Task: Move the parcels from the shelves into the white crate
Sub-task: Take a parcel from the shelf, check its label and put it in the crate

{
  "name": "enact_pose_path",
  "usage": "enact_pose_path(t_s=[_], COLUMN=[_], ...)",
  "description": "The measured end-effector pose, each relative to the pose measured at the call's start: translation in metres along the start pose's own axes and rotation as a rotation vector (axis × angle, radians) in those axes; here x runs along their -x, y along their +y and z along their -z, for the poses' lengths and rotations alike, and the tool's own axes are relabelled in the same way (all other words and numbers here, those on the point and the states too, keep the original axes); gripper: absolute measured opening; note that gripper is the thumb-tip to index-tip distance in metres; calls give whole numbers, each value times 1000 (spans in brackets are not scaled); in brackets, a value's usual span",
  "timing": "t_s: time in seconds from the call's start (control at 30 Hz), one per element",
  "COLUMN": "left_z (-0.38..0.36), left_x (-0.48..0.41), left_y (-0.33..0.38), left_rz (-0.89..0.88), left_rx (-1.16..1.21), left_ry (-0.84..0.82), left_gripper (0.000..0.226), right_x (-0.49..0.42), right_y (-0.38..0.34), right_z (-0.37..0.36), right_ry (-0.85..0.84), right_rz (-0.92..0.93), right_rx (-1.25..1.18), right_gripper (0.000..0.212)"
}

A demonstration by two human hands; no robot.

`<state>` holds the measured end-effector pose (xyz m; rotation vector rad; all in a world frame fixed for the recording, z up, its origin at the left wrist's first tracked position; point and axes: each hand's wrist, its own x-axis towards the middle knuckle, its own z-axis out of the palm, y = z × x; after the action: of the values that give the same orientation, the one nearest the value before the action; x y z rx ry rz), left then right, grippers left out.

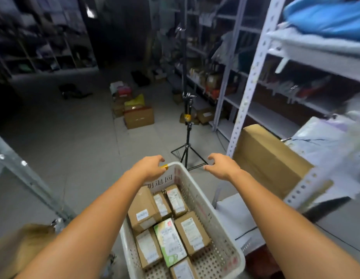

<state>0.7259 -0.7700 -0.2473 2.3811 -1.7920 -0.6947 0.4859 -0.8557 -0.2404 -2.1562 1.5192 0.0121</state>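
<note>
1. Head view: the left hand [153,168] grips the far rim of the white crate [197,194]; the right hand [221,166] hovers just past that rim, fingers loosely curled, empty.
2. The crate's long axis runs away from the person; parcels [187,232] lie inside.
3. The shelves [253,77] stand rightward, nearer the right hand.

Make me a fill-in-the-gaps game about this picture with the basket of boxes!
The left hand grips the rim of the white crate at a bit of ____ tape.
The right hand hovers past the crate's corner, holding ____.
Among the brown parcels, one box is ____ and white.
A black tripod stands on the ____.
Missing words: yellow; nothing; green; floor.
</note>
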Motion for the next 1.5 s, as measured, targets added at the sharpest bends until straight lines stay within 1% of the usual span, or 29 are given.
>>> enact_pose_path(t_s=[0.13, 0.27, 0.4, 0.5, 0.63, 0.77, 0.9, 1.0, 1.07, 1.23, 1.37, 1.5], left_z=[9, -1, -22, -40, -63, -83, -104, -123, -137, -174, -204, -238], left_x=[39, 78, 110, 127, 139, 147, 152, 157, 167, 201, 237, 279], left_y=[56, 123, 201, 263, 355, 446, 538, 605, 646, 725, 770, 812], left_rz=[-46, -105, -234, -333, -462, -640, -818, -937, -1028, -1285, -1416, -1545], left_rx=[-41, -64, -131, -153, -163, -166, -144, -119, -128, -175, -197, -205], left_ry=[63, 88, 94, 52, -4, -4, -75, -128, -163, -246, -320, -358], left_gripper=[50, 50, 50, 48, 52, 48, 43, 47, 49, 48, 47, 47], right_x=[60, 128, 201, 252, 308, 359, 413, 458, 490, 565, 616, 666], right_y=[33, 75, 137, 191, 265, 330, 384, 415, 430, 451, 460, 474], right_z=[36, 65, 89, 110, 141, 168, 189, 198, 200, 193, 183, 172], right_ry=[99, 172, 207, 240, 327, 404, 502, 579, 621, 764, 790, 815], right_rz=[-12, -12, -57, -125, -311, -482, -646, -781, -874, -1124, -1272, -1414], right_rx=[-30, -41, -62, -55, -19, -50, -49, -54, -80, -174, -195, -205], right_gripper=[58, 48, 52, 57, 58, 55, 56, 48, 45, 53, 52, 50])
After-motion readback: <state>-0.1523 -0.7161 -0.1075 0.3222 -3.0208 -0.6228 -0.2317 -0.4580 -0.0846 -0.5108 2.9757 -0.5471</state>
